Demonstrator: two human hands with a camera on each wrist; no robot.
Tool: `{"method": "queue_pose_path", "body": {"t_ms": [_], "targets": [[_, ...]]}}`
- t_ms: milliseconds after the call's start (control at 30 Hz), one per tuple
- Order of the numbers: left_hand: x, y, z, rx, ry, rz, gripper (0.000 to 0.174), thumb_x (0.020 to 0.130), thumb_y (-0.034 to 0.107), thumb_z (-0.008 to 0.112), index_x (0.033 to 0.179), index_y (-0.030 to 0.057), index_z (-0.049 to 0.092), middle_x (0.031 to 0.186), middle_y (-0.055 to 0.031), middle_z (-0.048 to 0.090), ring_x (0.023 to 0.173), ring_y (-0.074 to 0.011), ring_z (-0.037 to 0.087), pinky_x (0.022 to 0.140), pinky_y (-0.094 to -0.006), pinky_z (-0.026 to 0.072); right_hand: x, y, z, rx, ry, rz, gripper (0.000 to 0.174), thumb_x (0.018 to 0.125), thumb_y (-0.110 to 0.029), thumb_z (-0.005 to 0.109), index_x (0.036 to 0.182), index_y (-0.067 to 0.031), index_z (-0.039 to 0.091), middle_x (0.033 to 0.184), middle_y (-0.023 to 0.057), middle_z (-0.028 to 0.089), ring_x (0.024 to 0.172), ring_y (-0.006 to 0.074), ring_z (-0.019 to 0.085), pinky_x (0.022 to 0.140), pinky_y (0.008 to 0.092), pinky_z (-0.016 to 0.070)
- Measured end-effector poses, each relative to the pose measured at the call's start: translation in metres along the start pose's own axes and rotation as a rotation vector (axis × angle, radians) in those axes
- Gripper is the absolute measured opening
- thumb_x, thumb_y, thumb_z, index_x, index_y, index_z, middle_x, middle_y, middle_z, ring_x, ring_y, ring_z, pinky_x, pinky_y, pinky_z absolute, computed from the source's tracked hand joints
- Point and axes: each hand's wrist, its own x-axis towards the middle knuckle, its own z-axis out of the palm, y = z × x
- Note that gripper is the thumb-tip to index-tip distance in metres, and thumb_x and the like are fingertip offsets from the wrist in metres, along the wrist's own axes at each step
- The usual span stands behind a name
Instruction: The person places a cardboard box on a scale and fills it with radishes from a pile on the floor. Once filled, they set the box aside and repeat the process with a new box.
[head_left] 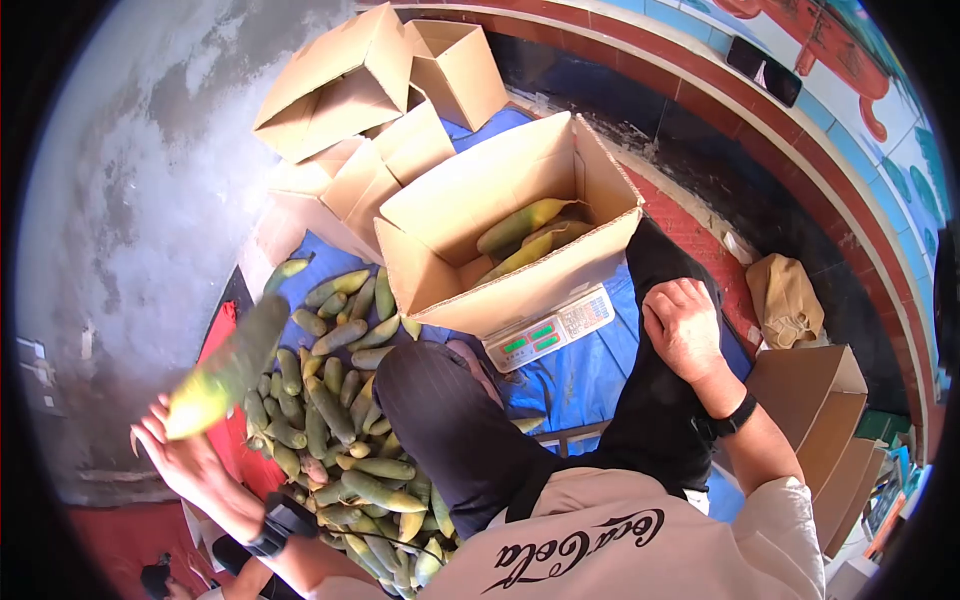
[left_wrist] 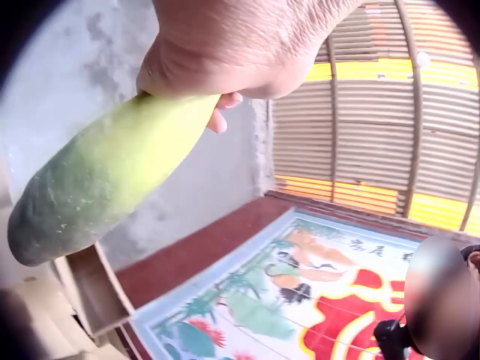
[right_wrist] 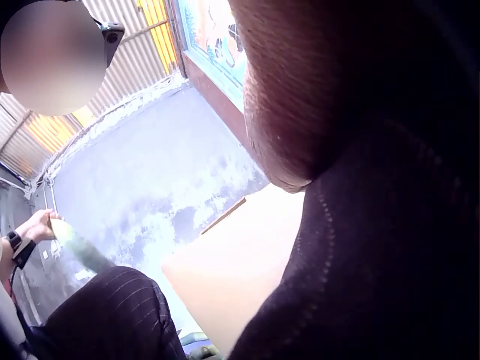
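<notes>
My left hand (head_left: 190, 455) is raised at the left, over the edge of the pile. It grips the tapered yellow-green end of a long green melon (head_left: 235, 365), slightly blurred in the head view. In the left wrist view the melon's (left_wrist: 97, 180) dark green rounded end points away from the hand, and fingertips show behind the pale end. Below lies a heap of similar melons (head_left: 335, 410). My right hand (head_left: 683, 325) rests on the right knee with loosely bent fingers and holds nothing. Between the knees, an uncovered cardboard box (head_left: 440, 215) contains several melons (head_left: 525, 225).
The box stands on a digital scale (head_left: 550, 330) with lit green displays. More cardboard boxes (head_left: 340, 85) are stacked beyond it. Blue sheeting (head_left: 570, 385) covers the floor. A brown paper bag (head_left: 785, 300) and another carton (head_left: 805, 400) stand at the right. A grey wall (head_left: 160, 200) rises at the left.
</notes>
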Motion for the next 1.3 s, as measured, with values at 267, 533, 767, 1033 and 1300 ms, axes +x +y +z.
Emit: {"method": "queue_pose_path", "body": {"t_ms": [267,533,767,1033,1300], "targets": [[0.020,-0.120,0.192,0.095,-0.701,-0.261,0.036,0.098,0.026,0.045,0.068,0.0074,0.040,0.070,-0.0085,0.048,0.080,-0.0251,0.051,0.087,-0.0394,0.0393,-0.009,0.012,-0.004,0.050,0.006,0.009,0.012,0.067,-0.008,0.065,0.076,-0.0051,0.057,0.084,0.0063,0.059,0.082,0.0251,0.056,0.078,0.0366,0.0424],[-0.015,-0.276,0.254,0.805,-1.152,-0.486,0.035,0.095,0.026,0.042,0.066,0.0070,0.043,0.068,-0.0082,0.053,0.072,-0.0198,0.053,0.072,-0.0334,0.0421,-0.021,0.028,-0.002,0.054,0.018,-0.009,0.009,0.069,-0.012,0.061,0.071,-0.0063,0.054,0.075,0.0063,0.052,0.079,0.0230,0.053,0.075,0.0348,0.0420],[-0.052,-0.354,0.243,1.057,-1.718,-0.418,0.035,0.094,0.024,0.042,0.091,-0.0030,0.064,0.085,-0.0116,0.065,0.079,-0.0194,0.059,0.079,-0.0311,0.0445,-0.019,0.026,-0.001,0.083,-0.026,-0.011,0.014,0.068,-0.016,0.064,0.075,-0.0058,0.056,0.079,0.0060,0.053,0.082,0.0224,0.053,0.078,0.0336,0.0412],[-0.073,-0.310,0.252,1.185,-1.463,-0.465,0.038,0.095,0.023,0.045,0.124,0.0006,0.052,0.112,-0.0074,0.062,0.099,-0.0163,0.059,0.086,-0.0280,0.0440,-0.018,0.026,0.002,0.071,0.009,-0.010,0.010,0.069,-0.013,0.062,0.071,-0.0068,0.055,0.076,0.0059,0.053,0.079,0.0231,0.054,0.075,0.0349,0.0420],[-0.053,-0.170,0.151,0.860,-0.886,-0.207,0.030,0.097,0.024,0.046,0.109,0.0007,0.060,0.105,-0.0095,0.064,0.101,-0.0164,0.059,0.089,-0.0299,0.0427,-0.008,0.015,-0.003,0.035,-0.007,0.026,0.014,0.067,-0.005,0.065,0.078,-0.0057,0.057,0.085,0.0081,0.059,0.081,0.0269,0.056,0.075,0.0374,0.0425]]}}
